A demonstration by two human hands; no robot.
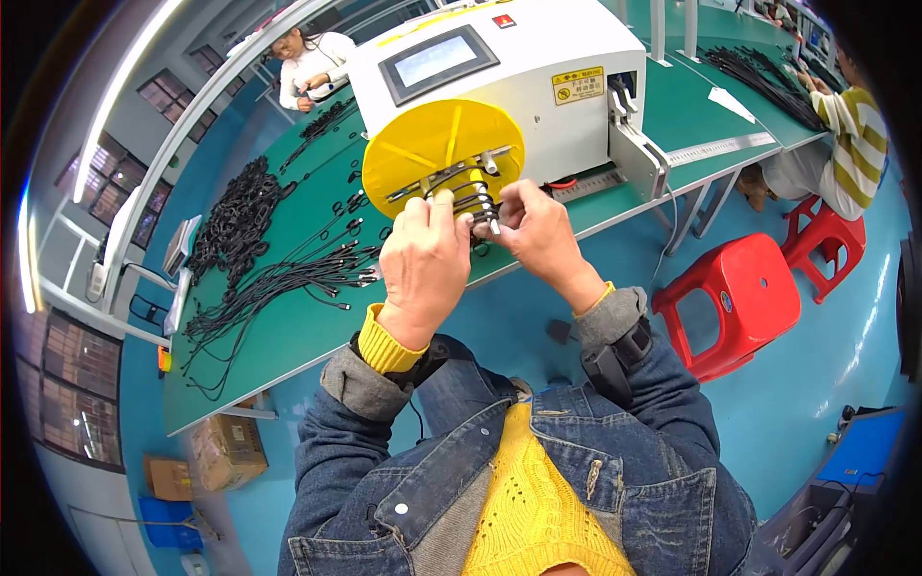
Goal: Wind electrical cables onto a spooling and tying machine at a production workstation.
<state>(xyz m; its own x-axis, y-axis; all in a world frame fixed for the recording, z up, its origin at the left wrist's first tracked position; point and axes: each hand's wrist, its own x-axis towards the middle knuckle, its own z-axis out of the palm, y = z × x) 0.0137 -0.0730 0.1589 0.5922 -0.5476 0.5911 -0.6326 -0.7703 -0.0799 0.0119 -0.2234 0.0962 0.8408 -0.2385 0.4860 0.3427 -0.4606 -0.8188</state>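
A white winding machine (562,120) with a yellow disc (403,144) stands in front of me on the green table. Posts jut out from the disc, and a black cable (467,203) is looped around them. My left hand (423,254) is closed at the left side of the loops, fingers curled over the cable. On the right side, my right hand (540,230) pinches the cable close to the tip of a metal post (495,228). The fingertips partly hide the cable's ends.
Left on the green table (317,331) lie a heap of coiled black cables (235,216) and a spread of loose cables (279,288). Red stools (735,302) stand on the floor at right. Two other people (322,62) work farther off. Cardboard boxes (229,451) sit below the table.
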